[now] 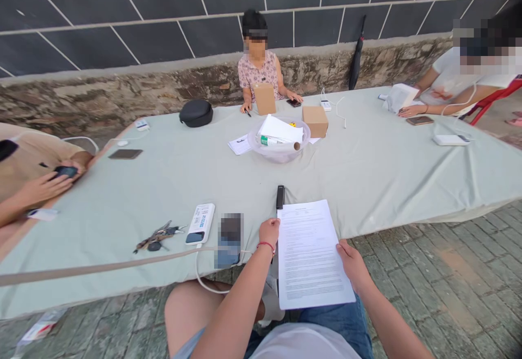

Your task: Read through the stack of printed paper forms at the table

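Both hands have their grip on one printed sheet of paper (312,253) at the lower middle of the frame: the left hand (269,234) is closed on its upper left edge, fingers curled over the margin (a red string circles that wrist), and the right hand (351,264) is closed on its right edge, thumb lying on the printed face. That sheet hangs over the person's lap, its top edge just reaching the near rim of the worktop (367,179), which is draped in a pale green cloth.

Just above the sheet's top left corner lies a small black device (280,196). Left of the left hand, along the near edge, sit a dark phone (229,239), a white power bank (200,223) with a white cable running off the edge, and a bunch of keys (157,236).

Toward the middle of the cloth stands a clear plastic bowl (279,149) holding folded papers and a cardboard tube, with a brown cardboard box (315,121) just to its right and a loose slip of paper to its left. A black zipped case (196,113) rests in the upper left part of the worktop.

Three other people sit around it: one at the far side behind an upright brown box (265,98), one at the left edge of the frame with a dark phone in hand, one at the upper right with a hand on the cloth. A folded black umbrella (358,54) leans against the tiled wall behind.
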A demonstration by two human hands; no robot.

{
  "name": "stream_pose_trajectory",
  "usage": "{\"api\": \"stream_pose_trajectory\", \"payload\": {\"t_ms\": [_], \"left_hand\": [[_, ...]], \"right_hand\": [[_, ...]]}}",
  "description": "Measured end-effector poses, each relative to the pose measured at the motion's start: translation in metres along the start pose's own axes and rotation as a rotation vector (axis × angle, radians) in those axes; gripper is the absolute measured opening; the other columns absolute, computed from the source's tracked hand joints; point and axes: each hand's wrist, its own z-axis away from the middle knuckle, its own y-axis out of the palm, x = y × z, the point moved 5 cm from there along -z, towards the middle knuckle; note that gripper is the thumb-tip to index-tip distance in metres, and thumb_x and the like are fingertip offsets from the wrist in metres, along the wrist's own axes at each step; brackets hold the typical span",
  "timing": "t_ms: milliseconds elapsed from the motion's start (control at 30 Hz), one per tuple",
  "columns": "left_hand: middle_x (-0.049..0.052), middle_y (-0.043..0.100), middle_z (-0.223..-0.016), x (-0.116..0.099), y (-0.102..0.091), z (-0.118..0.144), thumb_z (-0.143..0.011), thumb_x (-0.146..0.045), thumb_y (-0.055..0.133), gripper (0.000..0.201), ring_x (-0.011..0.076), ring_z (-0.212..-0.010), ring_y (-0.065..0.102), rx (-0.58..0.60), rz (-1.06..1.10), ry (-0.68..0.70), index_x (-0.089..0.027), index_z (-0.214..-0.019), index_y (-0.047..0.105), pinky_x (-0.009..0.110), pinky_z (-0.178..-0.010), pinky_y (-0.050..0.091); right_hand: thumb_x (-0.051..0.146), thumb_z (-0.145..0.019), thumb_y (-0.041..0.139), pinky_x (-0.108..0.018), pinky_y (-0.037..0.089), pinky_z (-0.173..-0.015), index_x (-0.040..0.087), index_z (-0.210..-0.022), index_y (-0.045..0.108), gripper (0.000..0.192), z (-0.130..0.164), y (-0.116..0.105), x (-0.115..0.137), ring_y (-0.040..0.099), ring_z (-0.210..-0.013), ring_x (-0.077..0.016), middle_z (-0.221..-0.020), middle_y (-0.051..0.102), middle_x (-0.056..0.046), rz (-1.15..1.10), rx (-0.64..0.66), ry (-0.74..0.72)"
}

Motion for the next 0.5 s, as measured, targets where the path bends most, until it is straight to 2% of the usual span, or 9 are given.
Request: {"api": "stream_pose_trajectory", "payload": {"t_ms": [100, 167, 267, 333, 400, 500], "left_hand": [[0.006, 0.074, -0.072, 0.003, 0.001, -0.001, -0.088, -0.033, 0.065, 0.026, 0.0197, -0.069, 0.066, 0.003, 0.053, -0.026, -0.018, -0.07, 0.075, 0.028, -0.066, 0.047], [0.006, 0.073, -0.071, 0.005, 0.002, -0.001, -0.086, -0.035, 0.067, 0.025, 0.02, -0.07, 0.066, -0.004, 0.085, -0.044, -0.018, -0.071, 0.076, 0.028, -0.067, 0.048], [0.006, 0.073, -0.071, 0.007, 0.003, -0.002, -0.084, -0.037, 0.069, 0.024, 0.0205, -0.071, 0.067, -0.012, 0.127, -0.065, -0.017, -0.073, 0.077, 0.029, -0.068, 0.049], [0.006, 0.073, -0.072, 0.008, 0.004, -0.002, -0.084, -0.038, 0.069, 0.024, 0.0207, -0.072, 0.067, -0.015, 0.149, -0.074, -0.018, -0.074, 0.077, 0.029, -0.069, 0.05], [0.006, 0.074, -0.073, 0.008, 0.005, -0.002, -0.083, -0.037, 0.069, 0.023, 0.0208, -0.073, 0.068, -0.017, 0.167, -0.079, -0.018, -0.075, 0.078, 0.029, -0.07, 0.05], [0.006, 0.074, -0.072, 0.007, 0.005, -0.002, -0.083, -0.034, 0.069, 0.021, 0.0203, -0.07, 0.067, -0.028, 0.182, -0.084, -0.018, -0.073, 0.078, 0.03, -0.07, 0.051]], "right_hand": [[0.065, -0.087, 0.051, -0.035, 0.051, -0.073, 0.021, -0.085, 0.07, 0.049, -0.002, -0.003, 0.001, 0.068, -0.082, -0.028, -0.081, 0.072, -0.007, 0.088, 0.001, -0.025], [0.059, -0.091, 0.047, -0.035, 0.05, -0.073, 0.022, -0.087, 0.071, 0.045, -0.004, -0.011, 0.008, 0.07, -0.082, -0.0284, -0.083, 0.075, -0.008, 0.252, -0.009, -0.05], [0.047, -0.095, 0.042, -0.035, 0.047, -0.071, 0.023, -0.099, 0.072, 0.039, -0.012, -0.031, 0.028, 0.072, -0.081, -0.0284, -0.088, 0.079, -0.01, 0.564, -0.09, -0.062], [0.043, -0.097, 0.041, -0.035, 0.048, -0.072, 0.025, -0.107, 0.071, 0.036, -0.022, -0.042, 0.05, 0.074, -0.082, -0.0276, -0.092, 0.08, -0.009, 0.638, -0.15, -0.088], [0.041, -0.099, 0.04, -0.034, 0.051, -0.076, 0.025, -0.11, 0.069, 0.035, -0.035, -0.037, 0.077, 0.076, -0.087, -0.025, -0.094, 0.081, -0.007, 0.584, -0.118, -0.176], [0.039, -0.103, 0.037, -0.035, 0.054, -0.088, 0.023, -0.117, 0.068, 0.038, -0.06, -0.004, 0.122, 0.078, -0.095, -0.0229, -0.102, 0.081, -0.007, 0.504, 0.023, -0.297]]}}
